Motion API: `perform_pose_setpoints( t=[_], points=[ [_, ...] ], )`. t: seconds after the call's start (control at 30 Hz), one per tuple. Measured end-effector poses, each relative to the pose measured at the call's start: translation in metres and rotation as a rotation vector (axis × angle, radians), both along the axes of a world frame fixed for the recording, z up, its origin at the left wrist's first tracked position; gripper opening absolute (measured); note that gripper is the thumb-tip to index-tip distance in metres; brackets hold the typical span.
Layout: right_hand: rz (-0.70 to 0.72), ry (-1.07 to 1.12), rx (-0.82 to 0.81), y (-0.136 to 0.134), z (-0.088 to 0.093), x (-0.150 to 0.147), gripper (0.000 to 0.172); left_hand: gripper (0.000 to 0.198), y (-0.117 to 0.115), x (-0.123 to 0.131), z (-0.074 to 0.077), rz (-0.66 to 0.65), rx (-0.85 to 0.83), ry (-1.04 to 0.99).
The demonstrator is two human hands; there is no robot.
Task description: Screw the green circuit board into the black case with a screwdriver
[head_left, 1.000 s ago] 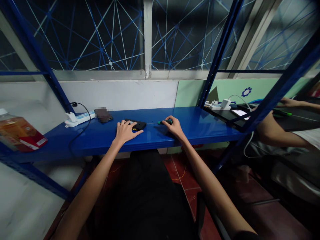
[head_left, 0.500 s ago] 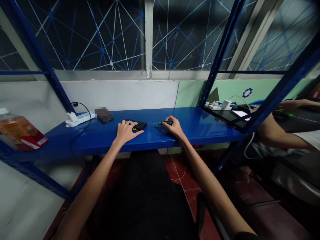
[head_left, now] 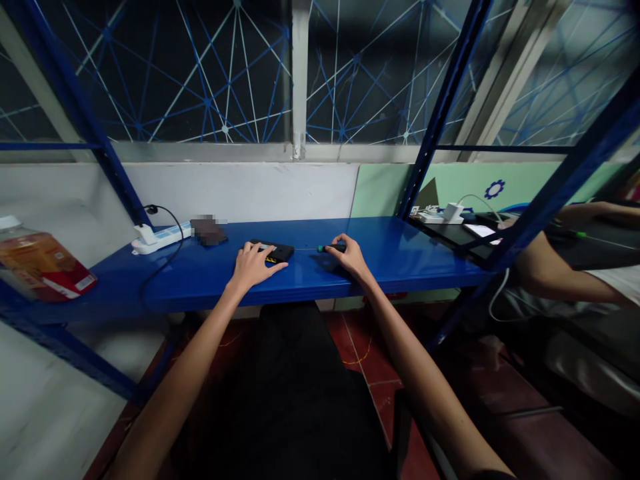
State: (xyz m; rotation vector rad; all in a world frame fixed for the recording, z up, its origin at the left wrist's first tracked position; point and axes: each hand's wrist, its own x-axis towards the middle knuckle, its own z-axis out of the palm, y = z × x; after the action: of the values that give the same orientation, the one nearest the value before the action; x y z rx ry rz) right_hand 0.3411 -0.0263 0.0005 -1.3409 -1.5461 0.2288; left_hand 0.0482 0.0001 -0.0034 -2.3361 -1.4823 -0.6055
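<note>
A small black box point(head_left: 276, 251) with yellow marks on its side lies on the blue shelf point(head_left: 210, 277). My left hand point(head_left: 253, 265) rests on its near left end, fingers spread and pressed down on it. My right hand point(head_left: 349, 255) is closed round the green and black handle of a screwdriver point(head_left: 327, 249). The thin shaft runs level to the left and its tip meets the right side of the box.
A white power strip point(head_left: 159, 237) with a black cable lies at the back left, beside a dark blurred object point(head_left: 207, 231). An orange packet point(head_left: 43, 265) sits at the far left. Blue uprights frame the shelf. Another person's arms point(head_left: 555, 273) work at the bench to the right.
Both hands, the box and the screwdriver stay where they were. Only the view has drifted slightly. The other person's hand at the right has shifted a little.
</note>
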Motion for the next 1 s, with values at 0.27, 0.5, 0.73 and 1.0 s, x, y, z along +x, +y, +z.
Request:
perform_pose_setpoints(
  t=[0.27,0.5,0.73,1.0],
  points=[
    [-0.1,-0.098,0.013,-0.009,0.006,-0.006,0.053,0.075,-0.001,0.0,0.001,-0.004,-0.009,-0.002],
    [-0.02,-0.054,0.014,0.0,-0.001,-0.001,0.039,0.069,-0.001,0.0,0.001,-0.04,-0.069,0.016],
    [-0.07,-0.09,0.01,-0.004,0.002,-0.003,0.043,0.07,0.006,0.0,0.0,-0.072,-0.243,0.026],
    [-0.049,-0.158,-0.038,-0.004,0.003,-0.005,0.037,0.068,0.002,0.001,0.002,-0.049,-0.085,0.008]
  ],
)
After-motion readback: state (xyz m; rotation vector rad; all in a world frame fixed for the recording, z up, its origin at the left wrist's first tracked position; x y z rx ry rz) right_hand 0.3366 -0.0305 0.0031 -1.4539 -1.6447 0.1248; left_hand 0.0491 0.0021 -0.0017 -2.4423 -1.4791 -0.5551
